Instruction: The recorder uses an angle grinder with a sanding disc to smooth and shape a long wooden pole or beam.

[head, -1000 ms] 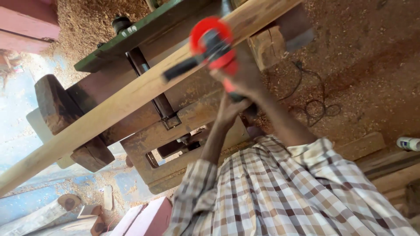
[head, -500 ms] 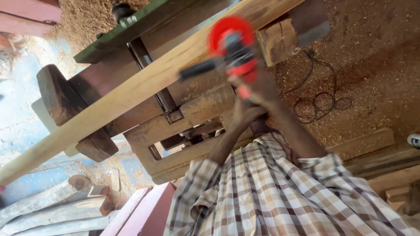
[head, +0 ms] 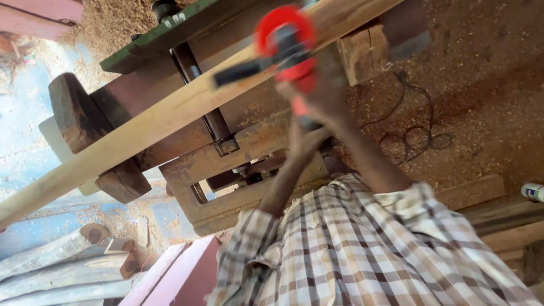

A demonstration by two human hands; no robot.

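Red and black, one power sander (head: 286,48) rests on the single long pale beam (head: 170,119) crossing the wooden bench (head: 249,147). Your right hand (head: 326,93) is closed around its rear handle; your left hand (head: 306,139) sits just below, fingers curled (on what, you cannot tell through blur). One black cord (head: 413,133) coils on sawdust nearby

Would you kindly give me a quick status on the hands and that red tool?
Both hands clamped on the red power tool. Tool sits on the long wooden beam. Black cord trails over sawdust, off the beam.
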